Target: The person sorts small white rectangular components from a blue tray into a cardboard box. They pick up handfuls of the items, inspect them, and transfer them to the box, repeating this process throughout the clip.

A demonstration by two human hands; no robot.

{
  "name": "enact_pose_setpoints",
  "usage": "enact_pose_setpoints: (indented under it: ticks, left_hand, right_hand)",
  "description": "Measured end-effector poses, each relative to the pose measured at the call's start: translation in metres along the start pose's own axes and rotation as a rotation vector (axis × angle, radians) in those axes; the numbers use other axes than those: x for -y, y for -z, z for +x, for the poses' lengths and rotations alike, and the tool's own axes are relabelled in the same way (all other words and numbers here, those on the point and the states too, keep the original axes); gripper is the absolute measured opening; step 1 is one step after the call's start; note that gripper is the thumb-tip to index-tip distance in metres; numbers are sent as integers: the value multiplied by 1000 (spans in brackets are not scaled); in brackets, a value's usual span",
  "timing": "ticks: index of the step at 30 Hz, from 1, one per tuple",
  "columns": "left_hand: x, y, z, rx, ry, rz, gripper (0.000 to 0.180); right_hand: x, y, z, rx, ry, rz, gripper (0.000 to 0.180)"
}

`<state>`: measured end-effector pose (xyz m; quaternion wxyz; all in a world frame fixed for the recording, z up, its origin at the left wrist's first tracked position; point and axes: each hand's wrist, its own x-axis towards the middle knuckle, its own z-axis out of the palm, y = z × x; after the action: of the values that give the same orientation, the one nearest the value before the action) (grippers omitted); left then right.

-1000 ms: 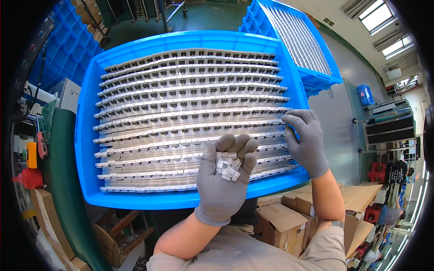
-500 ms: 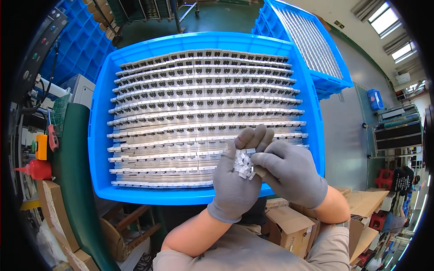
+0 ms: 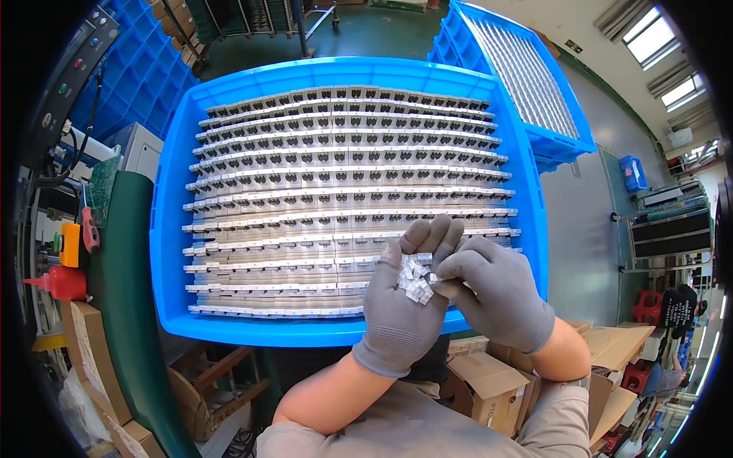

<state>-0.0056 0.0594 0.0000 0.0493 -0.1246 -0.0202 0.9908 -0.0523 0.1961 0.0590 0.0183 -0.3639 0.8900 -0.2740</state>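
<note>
My left hand point(image 3: 398, 324), in a grey glove, is cupped palm up over the near right part of a large blue crate point(image 3: 252, 333). On its palm lies a heap of small clear plastic pieces point(image 3: 414, 282). My right hand point(image 3: 504, 298), gloved alike, meets the heap from the right. Its thumb and forefinger are pinched on one small clear piece at the heap's edge. Below both hands, the crate holds close rows of white modules point(image 3: 336, 197). Black parts show along the farther rows, while the nearer rows look mostly white. My hands hide some modules at the near right.
Another blue crate point(image 3: 576, 137) with white rows stands at the far right. To the left are a green padded edge point(image 3: 134, 305), a red bottle point(image 3: 67, 283) and a red-handled tool point(image 3: 90, 229). An opened cardboard box point(image 3: 489, 382) sits near my right elbow.
My right fingertips have shifted slightly right, from over the heap to its edge, with a piece between them. More of the heap shows. My left hand has barely moved.
</note>
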Motion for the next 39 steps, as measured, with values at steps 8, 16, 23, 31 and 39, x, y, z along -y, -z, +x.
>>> enact_pose_setpoints:
  ticks: [8,16,23,31,39]
  left_hand:
    - [2,6,1,38,-20,55,49]
    - [-4,-1,1,-62,11,-87,43]
    - [-11,3,0,-100,80,-94,40]
    - [-12,0,-1,-166,63,-6,42]
    - [-11,1,-2,-101,67,-3,42]
  right_hand:
    - [-1,-3,-2,-29,-13,51,19]
    - [-29,25,6,-218,-30,51,16]
    - [-96,20,6,-110,-74,-171,9]
    - [-107,5,6,-82,-55,-250,13]
    - [-111,-2,4,-56,-63,-384,15]
